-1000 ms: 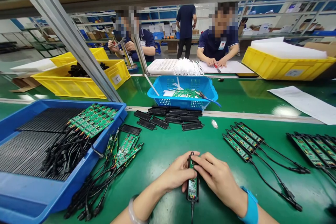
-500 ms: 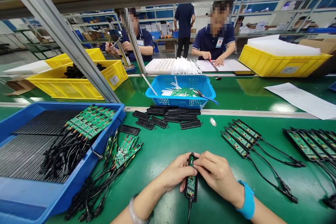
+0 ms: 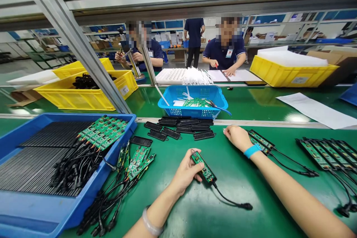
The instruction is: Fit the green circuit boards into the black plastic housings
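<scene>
My left hand (image 3: 187, 171) holds a black plastic case with a green circuit board (image 3: 205, 169) set in it, thumb across the board. The case is tilted, and its black cable (image 3: 230, 201) runs off to the lower right, ending in a connector. Farther forward, my right hand (image 3: 237, 137) has its fingertips pinched at the table around a small white piece, of which only a sliver shows. Beside that hand lie filled cases (image 3: 262, 141) with cables, partly covered by it. Black empty case parts (image 3: 171, 132) are piled ahead of my left hand.
At left, a blue tray (image 3: 69, 208) holds circuit boards with cables; more boards (image 3: 138, 161) lie beside it. Another row of filled cases (image 3: 320, 156) is at right. A blue basket (image 3: 192, 111) holds green and white strips. A metal post (image 3: 80, 48) slants overhead. Two people work opposite.
My right hand has left the case and reached forward right to the small white piece. My left hand has kept the case, now turned so its cable end points lower right.
</scene>
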Demonstrator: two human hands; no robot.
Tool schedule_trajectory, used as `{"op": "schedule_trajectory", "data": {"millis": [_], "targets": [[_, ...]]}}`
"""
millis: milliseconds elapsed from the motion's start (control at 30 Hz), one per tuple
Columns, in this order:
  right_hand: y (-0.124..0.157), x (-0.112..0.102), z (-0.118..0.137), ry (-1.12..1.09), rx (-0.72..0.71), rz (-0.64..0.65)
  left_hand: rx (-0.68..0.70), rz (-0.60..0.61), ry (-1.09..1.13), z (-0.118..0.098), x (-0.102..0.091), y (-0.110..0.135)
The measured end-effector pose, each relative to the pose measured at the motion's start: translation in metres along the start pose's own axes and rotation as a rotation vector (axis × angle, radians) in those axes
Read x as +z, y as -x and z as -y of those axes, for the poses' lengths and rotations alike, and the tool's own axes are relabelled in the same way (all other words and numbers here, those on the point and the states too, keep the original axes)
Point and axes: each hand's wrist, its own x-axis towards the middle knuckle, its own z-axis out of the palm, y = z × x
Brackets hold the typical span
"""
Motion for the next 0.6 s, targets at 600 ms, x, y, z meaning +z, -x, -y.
{"op": "schedule_trajectory", "data": {"millis": [600], "targets": [[0.145, -0.003, 0.088, -0.081, -0.367, 0.123, -0.053, 0.008, 0.105, 0.010, 0.008, 0.000]]}}
